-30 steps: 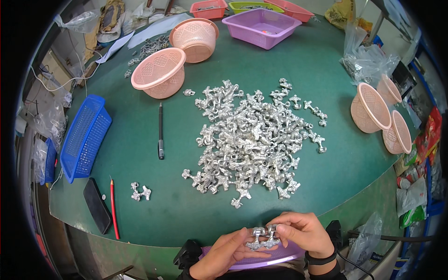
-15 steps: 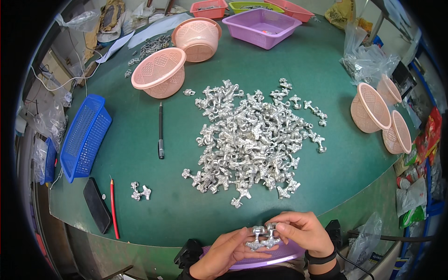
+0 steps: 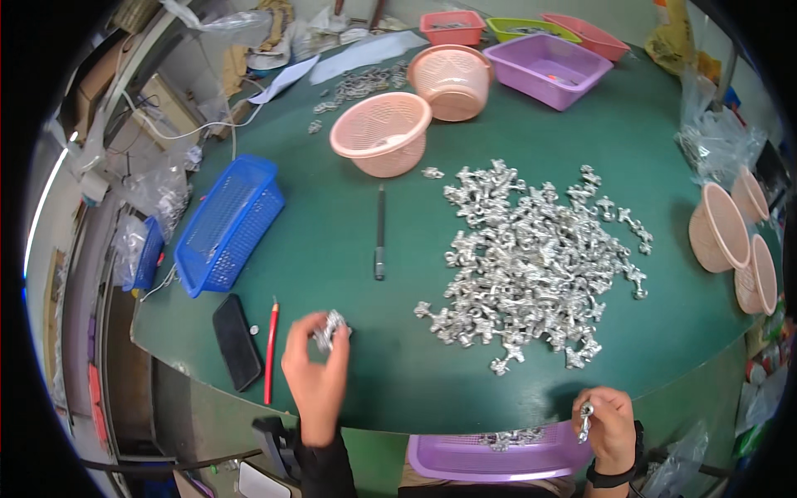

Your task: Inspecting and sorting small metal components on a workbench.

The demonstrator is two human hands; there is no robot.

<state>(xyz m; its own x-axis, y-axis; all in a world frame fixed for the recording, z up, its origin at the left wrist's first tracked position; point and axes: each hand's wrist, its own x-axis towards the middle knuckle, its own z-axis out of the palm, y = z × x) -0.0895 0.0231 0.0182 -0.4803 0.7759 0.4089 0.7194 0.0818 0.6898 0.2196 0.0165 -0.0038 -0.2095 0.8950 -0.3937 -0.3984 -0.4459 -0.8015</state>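
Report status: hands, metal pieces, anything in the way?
Left hand around small metal pieces, closed grip unclear. Right hand pinching one metal piece. Main pile clear of both hands. Nothing visibly in the way.

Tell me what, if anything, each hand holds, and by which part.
Right hand: metal piece, by its upper end. Left hand: around other metal, but its hold cannot be told.

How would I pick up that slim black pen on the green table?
Pinch the slim black pen around its middle, coming down from above with fingers on its left and right sides. It's long and narrow, lies flat pointing away from you, and has bare green tabletop along both sides, so your fingers should fit.
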